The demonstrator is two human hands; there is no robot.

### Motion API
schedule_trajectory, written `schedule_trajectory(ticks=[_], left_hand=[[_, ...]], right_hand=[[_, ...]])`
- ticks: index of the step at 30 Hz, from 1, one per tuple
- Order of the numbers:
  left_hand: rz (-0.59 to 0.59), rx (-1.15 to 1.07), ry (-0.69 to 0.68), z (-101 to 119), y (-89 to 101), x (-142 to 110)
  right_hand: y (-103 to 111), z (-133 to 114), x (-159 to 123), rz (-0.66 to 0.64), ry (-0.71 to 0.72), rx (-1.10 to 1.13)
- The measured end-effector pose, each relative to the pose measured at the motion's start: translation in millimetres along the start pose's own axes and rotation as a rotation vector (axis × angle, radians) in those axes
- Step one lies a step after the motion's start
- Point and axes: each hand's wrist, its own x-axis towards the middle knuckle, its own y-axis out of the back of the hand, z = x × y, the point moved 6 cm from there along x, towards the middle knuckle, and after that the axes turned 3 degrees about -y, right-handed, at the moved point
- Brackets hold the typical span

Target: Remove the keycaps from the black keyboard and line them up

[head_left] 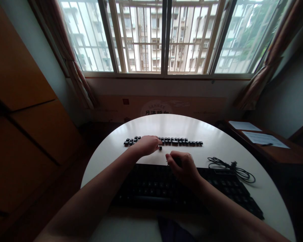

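My left hand [148,144] reaches over the line of loose black keycaps [175,141] on the table. Its fingers are drawn together around a single keycap [160,148] at their tips, just in front of the line. To the right and nearer to me, my right hand [183,163] is closed above the back edge of a black keyboard [151,188]. Thin wire shows beside its fingers, as on a wire keycap puller; most of that tool is hidden by the hand. My forearms cover parts of the keyboard, which lies in shade.
A coiled black cable [242,174] lies at the keyboard's right rear. The round white table [111,148] stands before a barred window. At the right, a brown desk [275,153] bears paper sheets [262,138] and a pen [267,145]. Wooden cabinets [40,134] are on the left.
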Motion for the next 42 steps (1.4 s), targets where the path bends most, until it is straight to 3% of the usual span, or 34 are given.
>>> schedule_trajectory(ticks=[10,28,42], left_hand=[[0.057,-0.012,-0.055,-2.3,-0.4,0.8],[-0.078,-0.111,-0.089,3.8,-1.0,-4.9],[0.018,-0.106,-0.166,14.1,3.3,-8.6]], right_hand=[[-1.6,2.0,-0.2,-0.011,0.007,-0.002],[-0.3,-0.8,0.6,-0.007,0.017,0.005],[0.9,-2.2,0.3,0.006,0.023,-0.013]])
